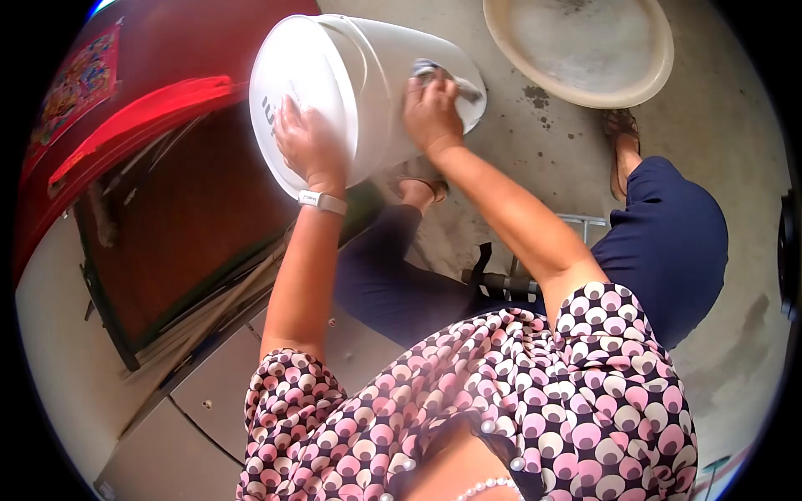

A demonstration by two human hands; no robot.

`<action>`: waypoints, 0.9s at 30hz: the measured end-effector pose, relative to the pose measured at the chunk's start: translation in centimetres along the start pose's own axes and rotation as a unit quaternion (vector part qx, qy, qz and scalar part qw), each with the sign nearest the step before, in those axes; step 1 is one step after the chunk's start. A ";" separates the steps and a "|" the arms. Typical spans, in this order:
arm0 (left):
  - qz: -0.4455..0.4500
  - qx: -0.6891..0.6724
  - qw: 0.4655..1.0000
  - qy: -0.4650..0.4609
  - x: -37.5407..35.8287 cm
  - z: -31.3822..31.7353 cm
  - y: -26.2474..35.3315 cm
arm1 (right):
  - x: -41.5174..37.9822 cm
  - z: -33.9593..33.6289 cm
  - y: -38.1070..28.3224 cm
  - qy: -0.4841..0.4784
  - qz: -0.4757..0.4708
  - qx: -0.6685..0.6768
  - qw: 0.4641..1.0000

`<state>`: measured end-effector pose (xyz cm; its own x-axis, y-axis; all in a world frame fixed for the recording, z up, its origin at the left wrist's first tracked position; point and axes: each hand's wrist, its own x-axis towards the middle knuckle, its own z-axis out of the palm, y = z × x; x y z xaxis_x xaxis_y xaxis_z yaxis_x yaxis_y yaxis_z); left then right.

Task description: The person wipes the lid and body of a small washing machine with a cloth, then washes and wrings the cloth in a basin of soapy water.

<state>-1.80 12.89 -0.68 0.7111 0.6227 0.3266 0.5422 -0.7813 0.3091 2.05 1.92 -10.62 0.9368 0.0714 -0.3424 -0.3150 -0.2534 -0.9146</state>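
Observation:
A white bucket (380, 92) is tipped on its side in front of me, its round flat end (284, 75) with dark lettering facing left. My left hand (311, 142), with a white band at the wrist, lies against that end with fingers extended, partly smeared by motion. On the bucket's side, toward its other end, my right hand (434, 117) presses a bunched grey-and-white cloth (428, 68). The fingers are closed around the cloth, which is partly hidden by them.
A round cream basin (576, 98) of cloudy liquid stands on the concrete floor (535, 159) at upper right. Red fabric (142, 125) and a brown, dark-edged panel (167, 225) are at left, above grey cabinet fronts (209, 392). My sandalled feet (620, 150) flank a metal-framed seat (576, 221).

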 end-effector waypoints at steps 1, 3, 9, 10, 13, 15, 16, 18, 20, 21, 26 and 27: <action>0.001 -0.005 1.000 0.000 0.1 0.0 -0.2 | -1.2 -0.3 -1.4 0.003 -0.039 0.006 0.999; 0.016 0.012 1.000 0.002 -0.1 0.1 -0.2 | -3.2 -1.0 -2.6 0.007 -0.092 0.027 0.995; 0.002 0.003 1.000 -0.014 0.1 0.5 -0.2 | -6.9 -0.2 -2.6 0.023 -0.136 0.100 0.985; 0.004 0.004 1.000 -0.012 0.0 0.5 -0.2 | -7.0 -0.3 -1.9 0.016 -0.153 0.122 0.981; 0.024 -0.001 1.000 0.006 0.0 0.6 -0.1 | -6.2 0.0 0.2 0.019 -0.184 0.133 0.974; 0.043 -0.005 0.999 0.026 0.1 0.6 -0.1 | -4.8 0.1 1.8 -0.006 -0.178 0.102 0.979; 0.047 -0.008 0.999 0.024 0.1 0.6 -0.2 | -3.1 0.7 3.2 0.019 -0.172 0.077 0.982; 0.045 -0.010 0.999 0.021 0.1 0.6 -0.4 | 1.5 2.1 6.7 0.030 -0.102 0.097 0.990; 0.048 0.003 0.999 0.024 -0.1 0.4 -0.4 | 5.6 -0.2 8.0 -0.120 0.020 0.022 0.992; 0.048 0.016 0.998 0.024 -0.2 0.4 -0.4 | 6.9 -1.2 7.6 -0.156 0.023 -0.010 0.987; 0.067 0.023 0.997 0.017 -0.8 0.2 -0.6 | 3.3 -0.9 1.2 -0.016 -0.056 -0.006 0.998; 0.068 0.028 0.997 0.003 -0.7 0.2 -0.9 | 2.4 -1.3 -0.2 -0.016 -0.057 -0.007 0.998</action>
<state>-2.73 13.16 -1.42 0.7774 0.5101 0.3681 0.4648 -0.8601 0.2103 4.52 0.93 -10.99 0.9613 0.1306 -0.2427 -0.2040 -0.2546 -0.9453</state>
